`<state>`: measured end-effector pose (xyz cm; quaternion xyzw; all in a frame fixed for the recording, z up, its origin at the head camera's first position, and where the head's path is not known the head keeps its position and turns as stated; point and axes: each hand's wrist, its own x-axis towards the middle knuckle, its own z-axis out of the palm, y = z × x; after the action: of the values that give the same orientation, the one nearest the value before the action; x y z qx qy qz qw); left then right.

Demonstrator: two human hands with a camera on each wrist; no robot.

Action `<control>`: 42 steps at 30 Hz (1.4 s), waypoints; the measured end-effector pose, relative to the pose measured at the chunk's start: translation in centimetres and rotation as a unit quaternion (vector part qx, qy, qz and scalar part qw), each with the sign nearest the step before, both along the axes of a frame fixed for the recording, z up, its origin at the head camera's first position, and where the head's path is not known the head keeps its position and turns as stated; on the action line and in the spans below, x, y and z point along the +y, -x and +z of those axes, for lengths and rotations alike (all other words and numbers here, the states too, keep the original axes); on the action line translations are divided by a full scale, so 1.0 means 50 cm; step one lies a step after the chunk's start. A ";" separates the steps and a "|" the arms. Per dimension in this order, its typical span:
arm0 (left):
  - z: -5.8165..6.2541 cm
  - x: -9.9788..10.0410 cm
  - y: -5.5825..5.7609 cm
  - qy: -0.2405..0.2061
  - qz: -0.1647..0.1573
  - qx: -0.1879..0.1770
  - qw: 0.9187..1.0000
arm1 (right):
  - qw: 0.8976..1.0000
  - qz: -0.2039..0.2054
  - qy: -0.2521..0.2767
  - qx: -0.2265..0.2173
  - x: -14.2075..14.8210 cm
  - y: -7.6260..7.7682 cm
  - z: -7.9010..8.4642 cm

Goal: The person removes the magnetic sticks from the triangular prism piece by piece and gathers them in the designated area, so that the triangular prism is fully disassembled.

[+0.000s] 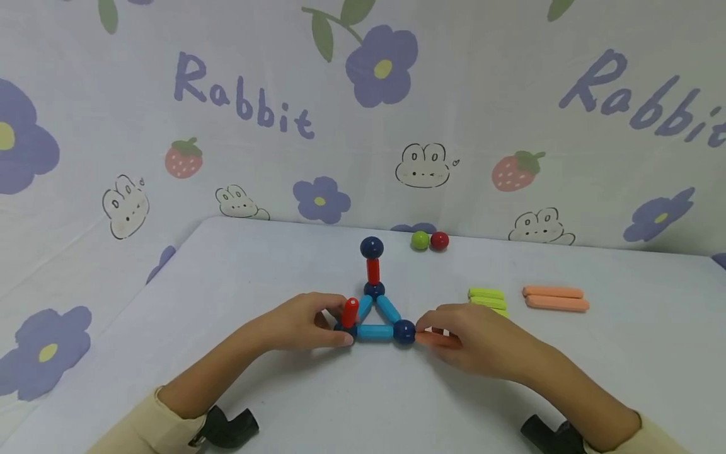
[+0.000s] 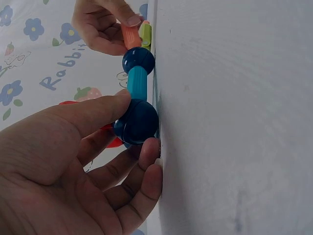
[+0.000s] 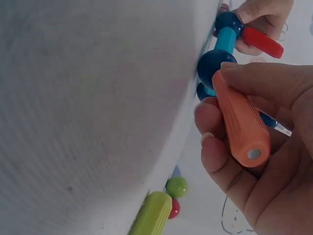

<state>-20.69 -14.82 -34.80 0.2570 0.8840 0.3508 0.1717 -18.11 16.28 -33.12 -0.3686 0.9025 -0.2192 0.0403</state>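
A triangle of light blue magnetic rods [image 1: 375, 332] with dark blue balls at its corners lies on the table in the head view. From its back ball [image 1: 374, 290] a red rod [image 1: 372, 272] rises, topped by another dark blue ball [image 1: 372, 247]. My left hand [image 1: 297, 321] grips the left corner ball [image 2: 139, 122] between thumb and fingers; a second red rod [image 1: 350, 313] stands up from that ball. With my right hand [image 1: 484, 340] I pinch an orange rod [image 3: 242, 122], its tip right at the right corner ball [image 1: 404, 332].
Several yellow-green rods [image 1: 486, 294] lie beyond my right hand, with two orange rods [image 1: 556, 304] further right. A green ball [image 1: 420, 240] and a red ball [image 1: 439, 241] sit together near the table's back edge, before a patterned cloth [image 1: 255, 170].
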 end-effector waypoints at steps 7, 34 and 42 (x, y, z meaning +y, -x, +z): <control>0.000 -0.002 -0.001 0.002 -0.001 0.006 1.000 | 1.000 0.006 -0.004 0.013 -0.004 -0.006 -0.002; -0.002 -0.001 -0.001 -0.006 -0.014 0.009 1.000 | 0.998 -0.043 -0.001 0.045 0.072 0.014 0.052; -0.005 -0.001 0.001 -0.007 -0.015 0.007 1.000 | 0.997 -0.075 -0.032 0.017 0.139 0.028 0.081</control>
<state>-20.73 -14.89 -35.02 0.2737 0.8790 0.3523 0.1685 -19.49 23.25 -29.06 -0.3022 0.9346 -0.1867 0.0200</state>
